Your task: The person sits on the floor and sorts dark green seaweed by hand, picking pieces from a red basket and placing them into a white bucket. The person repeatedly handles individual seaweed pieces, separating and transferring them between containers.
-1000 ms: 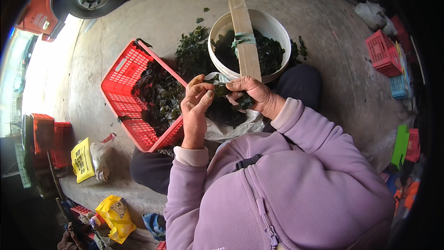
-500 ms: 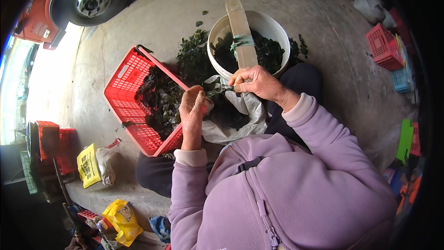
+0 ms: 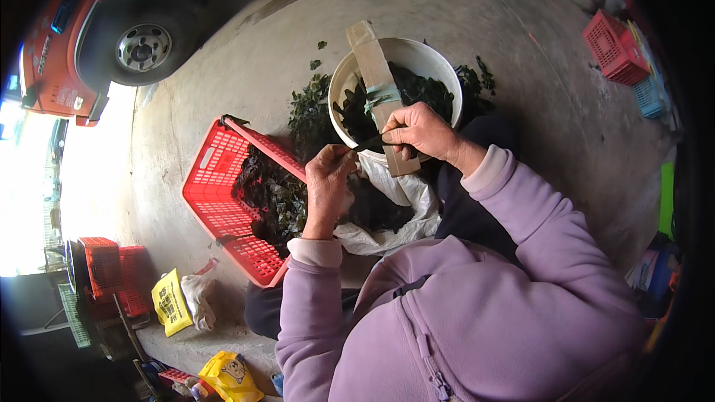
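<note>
A dark strip of seaweed point(image 3: 369, 144) is stretched between my two hands, above the near rim of a white bucket point(image 3: 334, 85). My left hand point(image 3: 326, 181) pinches its left end beside the red plastic basket point(image 3: 216, 171). The other end is pinched in my right hand point(image 3: 426, 132), over the near end of a wooden board point(image 3: 372, 59). This board lies across the bucket, with green strands point(image 3: 385, 94) wrapped around it. Dark seaweed point(image 3: 426, 93) is inside the bucket. More seaweed point(image 3: 281, 197) lies in the tilted basket.
Loose seaweed point(image 3: 311, 120) lies on the concrete floor between basket and bucket. A white woven sack point(image 3: 421, 227) is spread before me. A red truck point(image 3: 56, 67) stands at the far left. Yellow bags point(image 3: 172, 301) lie at the near left; red crates point(image 3: 615, 46) stand at the right.
My hands have come up toward the bucket rim, and the dark strip now spans the gap between them. The view has shifted, showing more of the truck.
</note>
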A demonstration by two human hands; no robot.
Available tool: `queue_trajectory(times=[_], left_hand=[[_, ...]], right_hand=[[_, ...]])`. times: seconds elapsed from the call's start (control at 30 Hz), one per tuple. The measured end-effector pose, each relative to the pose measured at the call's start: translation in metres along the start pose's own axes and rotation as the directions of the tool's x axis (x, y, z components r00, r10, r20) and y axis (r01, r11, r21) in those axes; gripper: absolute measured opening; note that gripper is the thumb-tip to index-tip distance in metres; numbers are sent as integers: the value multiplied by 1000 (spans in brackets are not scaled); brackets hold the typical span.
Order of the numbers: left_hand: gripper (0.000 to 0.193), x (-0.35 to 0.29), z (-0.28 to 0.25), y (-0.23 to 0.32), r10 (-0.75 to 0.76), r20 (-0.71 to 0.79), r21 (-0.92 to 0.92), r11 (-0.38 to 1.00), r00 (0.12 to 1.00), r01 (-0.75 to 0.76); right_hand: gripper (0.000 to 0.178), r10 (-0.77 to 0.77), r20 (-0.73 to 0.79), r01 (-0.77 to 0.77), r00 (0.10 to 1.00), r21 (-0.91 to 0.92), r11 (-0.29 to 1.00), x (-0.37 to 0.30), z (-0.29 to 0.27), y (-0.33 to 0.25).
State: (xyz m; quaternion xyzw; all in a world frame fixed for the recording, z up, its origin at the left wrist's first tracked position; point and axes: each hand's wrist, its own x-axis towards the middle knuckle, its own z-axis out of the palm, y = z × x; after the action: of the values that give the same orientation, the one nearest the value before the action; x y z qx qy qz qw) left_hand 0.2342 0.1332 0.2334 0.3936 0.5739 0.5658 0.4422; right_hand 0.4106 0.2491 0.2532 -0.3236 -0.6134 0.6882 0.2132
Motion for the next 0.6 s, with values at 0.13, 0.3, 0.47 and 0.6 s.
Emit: queue_trajectory(times=[0.13, 0.3, 0.47, 0.6], left_hand=[[12, 58, -1, -9, 80, -35, 268, 961, 996, -68], [18, 124, 2, -38, 112, -104, 608, 794, 988, -26], [20, 149, 10, -80, 96, -296, 782, 596, 950, 183], [25, 145, 7, -87, -111, -309, 337, 916, 945, 218]], right_hand=[[19, 89, -114, -76, 990, 112, 991, 39, -20, 2], [19, 113, -265, -111, 958, 23, 994, 90, -39, 17], [17, 151, -354, -191, 923, -81, 978, 112, -49, 40], [18, 156, -324, -151, 933, 38, 988, 93, -52, 36]])
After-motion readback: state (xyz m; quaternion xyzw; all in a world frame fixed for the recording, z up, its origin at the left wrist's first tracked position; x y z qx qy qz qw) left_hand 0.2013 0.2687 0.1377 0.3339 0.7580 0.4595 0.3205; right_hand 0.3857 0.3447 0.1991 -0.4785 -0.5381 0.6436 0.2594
